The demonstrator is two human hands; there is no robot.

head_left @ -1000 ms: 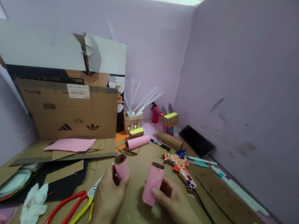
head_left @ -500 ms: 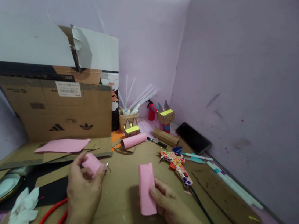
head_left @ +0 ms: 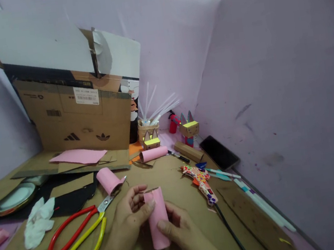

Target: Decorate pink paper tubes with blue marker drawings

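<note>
Both of my hands hold one pink paper-covered cardboard tube (head_left: 159, 229), standing nearly upright above the cardboard sheet. My left hand (head_left: 130, 215) grips it near its top rim, thumb in front. My right hand (head_left: 179, 226) wraps its lower right side, thumb across the front. Left of them, a shorter pink tube (head_left: 108, 180) rests near the blades of the scissors (head_left: 101, 215), which have one red and one yellow handle loop. Another pink tube (head_left: 154, 154) lies farther back.
A patterned glue gun (head_left: 200, 180) with a black cord lies to the right. Beyond it are a phone (head_left: 219, 152) and white sticks (head_left: 267, 208). Crumpled tissue (head_left: 40, 222) sits at left. A big cardboard box (head_left: 82, 120) and a cat-eared cardboard figure (head_left: 189, 129) stand behind.
My left hand has let go of the shorter pink tube, now lying by the scissors. It has moved right and taken hold of the tube in my right hand.
</note>
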